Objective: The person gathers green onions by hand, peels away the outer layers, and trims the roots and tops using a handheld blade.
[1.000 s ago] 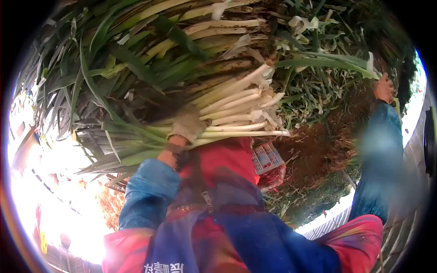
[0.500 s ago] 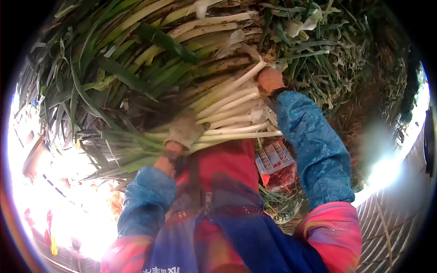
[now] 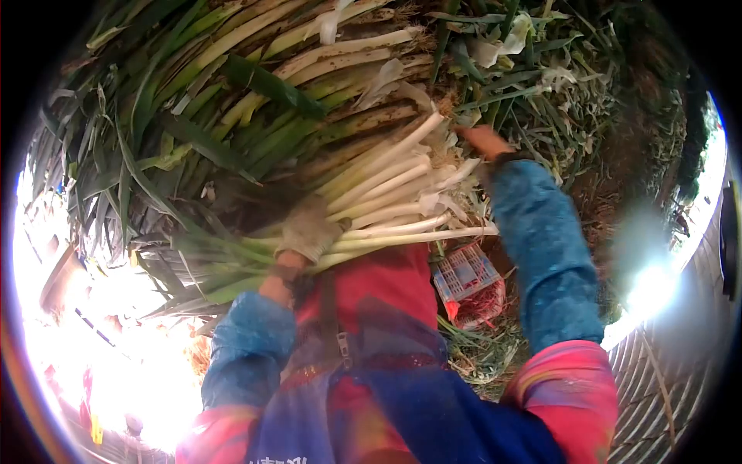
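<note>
My gloved left hand is closed around the leafy part of a bunch of long green onions at my lap. Their white stalks fan out to the right, and their green leaves trail left. Loose pale skins cling near the root ends. My right hand, in a blue sleeve cover, is just right of the root end of the topmost white stalk. Motion blurs its fingers, so whether they hold anything cannot be made out.
A large pile of unpeeled green onions lies ahead and to the left. Stripped leaves and skins are heaped at the right. A small plastic basket and red netting lie below the stalks. Bright light washes out the lower left.
My right hand has moved a little right, away from the root ends. My left hand keeps its grip on the bunch, nearly in place.
</note>
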A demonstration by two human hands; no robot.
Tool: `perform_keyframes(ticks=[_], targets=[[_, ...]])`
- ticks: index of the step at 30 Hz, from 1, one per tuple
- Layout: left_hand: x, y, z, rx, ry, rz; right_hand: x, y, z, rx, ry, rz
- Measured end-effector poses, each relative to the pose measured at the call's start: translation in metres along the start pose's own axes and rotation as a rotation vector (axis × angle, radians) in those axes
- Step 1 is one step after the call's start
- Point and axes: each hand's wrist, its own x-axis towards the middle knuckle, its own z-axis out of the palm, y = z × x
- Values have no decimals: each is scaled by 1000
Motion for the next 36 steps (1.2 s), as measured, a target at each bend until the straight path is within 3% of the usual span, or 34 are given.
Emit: perform_keyframes(ticks=[2,4,6,8,9,10,12,14,17,18,20,23,26,27,31,34,36], targets=[[5,0,1,16,6,4,54,9,77,-133,300,-343],[6,-1,4,50,-20,27,68,24,79,-513,629,-204],[3,0,4,42,-50,23,36,21,23,-685,741,-150],[6,-1,3,53,-51,16,-18,24,-71,-688,806,-104],[7,-2,6,72,-57,14,-38,35,-123,-680,686,85],[7,-3,9,89,-61,13,-23,96,-181,-999,682,-27],[6,-3,12,114,-56,-4,-52,108,-212,-1277,912,-67],[5,0,11,135,-49,-7,-65,83,-184,-987,942,-295],[3,-2,11,160,-19,5,-105,-29,-60,-552,752,-453],[4,-6,14,165,2,19,-99,-40,-23,-560,676,-630],[3,-8,16,158,9,40,-88,-49,40,-504,603,-655],[5,-6,13,120,18,58,-56,-35,71,-811,506,-382],[4,-11,18,125,38,81,-16,-28,75,-923,345,-715],[6,-10,17,137,29,74,-1,-25,80,-892,423,-1013],[9,-4,8,125,-72,16,-17,-55,86,-1061,189,-710],[9,-8,9,126,-19,73,-37,-49,90,-1028,94,-591],[9,-9,2,6,-61,122,-44,-28,97,-879,144,-695]])
